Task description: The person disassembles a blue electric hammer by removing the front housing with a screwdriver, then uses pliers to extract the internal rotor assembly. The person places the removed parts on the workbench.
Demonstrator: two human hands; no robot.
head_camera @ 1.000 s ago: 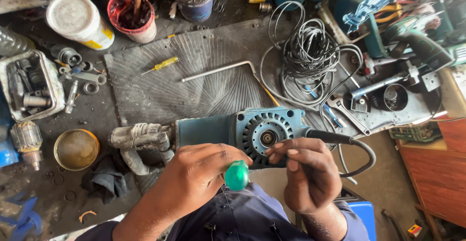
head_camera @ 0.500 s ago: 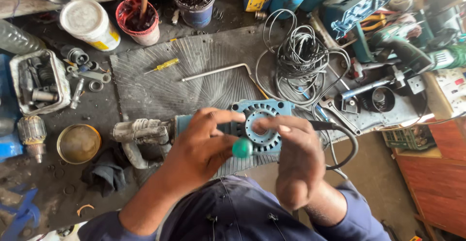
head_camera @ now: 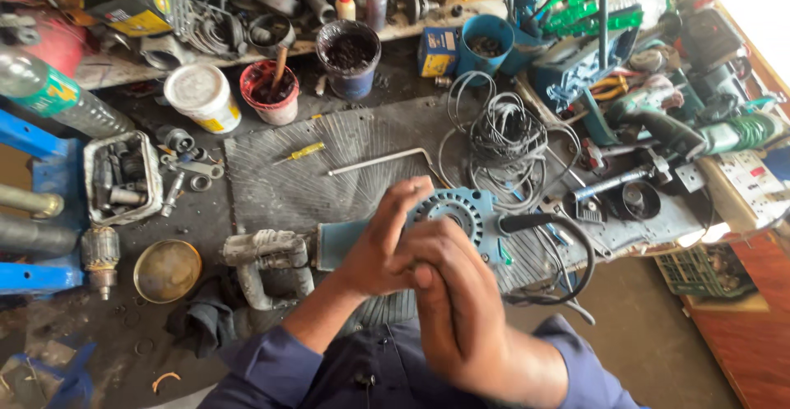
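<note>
My left hand and my right hand are pressed palm to palm over the table's near edge, fingers stretched out. Whatever lies between the palms is hidden, and no green handle shows. Just beyond my fingertips lies a blue power tool on its side, its round open housing facing up. Its grey, dirty side handle sticks out to the left and a black cable loops off to the right. The tool rests on a ribbed grey mat.
On the mat lie a small yellow screwdriver and a bent metal rod. A wire coil sits at the right among other power tools. Tubs, a parts tray, a brass bowl and a motor armature crowd the left.
My hands rose from the tool's near side and closed together palm to palm. The green screwdriver handle seen between them earlier is now out of sight. The view has tilted further toward the back shelf.
</note>
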